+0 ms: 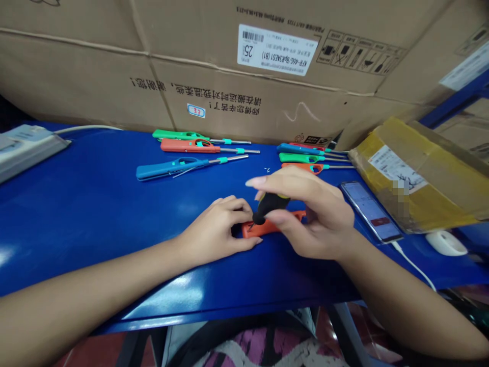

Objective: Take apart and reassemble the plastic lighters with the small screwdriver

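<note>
An orange long-necked lighter [272, 226] lies on the blue table in front of me. My left hand [218, 224] grips its left end between thumb and fingers. In my right hand [311, 211] is a short screwdriver with a black and yellow handle [272, 205], held at a tilt. Its thin shaft points down at the left end of the lighter; I cannot tell whether the tip sits in a screw. My right hand covers much of the lighter's right part.
Behind lie a blue lighter [171, 169], a red-orange lighter [191, 146] and a green lighter [179, 135], with several more at right, including a green one [298, 158]. A phone [370, 211], yellow-taped box [428, 178], white mouse [446, 242], power strip [30, 148] and large carton [214, 61] surround them.
</note>
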Demonstrator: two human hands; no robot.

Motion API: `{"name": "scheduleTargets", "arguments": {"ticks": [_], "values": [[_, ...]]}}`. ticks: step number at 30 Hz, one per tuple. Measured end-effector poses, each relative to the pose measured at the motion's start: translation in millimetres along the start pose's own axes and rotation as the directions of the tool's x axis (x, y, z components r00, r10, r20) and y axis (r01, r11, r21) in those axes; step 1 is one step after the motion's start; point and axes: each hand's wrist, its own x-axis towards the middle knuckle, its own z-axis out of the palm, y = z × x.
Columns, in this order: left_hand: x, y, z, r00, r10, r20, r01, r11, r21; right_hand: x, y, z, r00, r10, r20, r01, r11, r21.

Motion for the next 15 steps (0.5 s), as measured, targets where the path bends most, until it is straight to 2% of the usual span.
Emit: {"name": "scheduleTargets", "arguments": {"ticks": [3, 6, 8, 12, 15], "values": [[-0.1, -0.4, 0.0, 1.0, -0.005, 0.002, 0.005, 1.0, -0.003, -2.1, -0.3, 1.9, 0.997, -0.013, -0.074, 0.006, 0.995, -0.095], [-0.2, -0.5, 0.1, 1.0, 0.027, -0.005, -0.027, 1.0, 0.013, -2.3, -1.6, 0.8, 0.997, 0.066, 0.03, -0.065, 0.997, -0.035], [0.0, 0.0, 0.0, 1.0, 0.021, -0.007, -0.021, 1.0, 0.011, -1.4, -1.7, 0.2, 0.997, 0.058, 0.052, -0.058, 0.998, 0.012], [0.3, 1.2, -0.7, 1.0, -0.016, -0.003, 0.016, 1.0, -0.002, -0.5, -0.6, 0.1, 0.999, -0.025, -0.047, 0.021, 0.996, -0.088], [0.1, 1.0, -0.6, 1.0, 0.024, -0.016, -0.024, 1.0, 0.006, -1.5, -1.0, -0.5, 0.998, 0.044, 0.045, -0.043, 0.998, -0.043]]}}
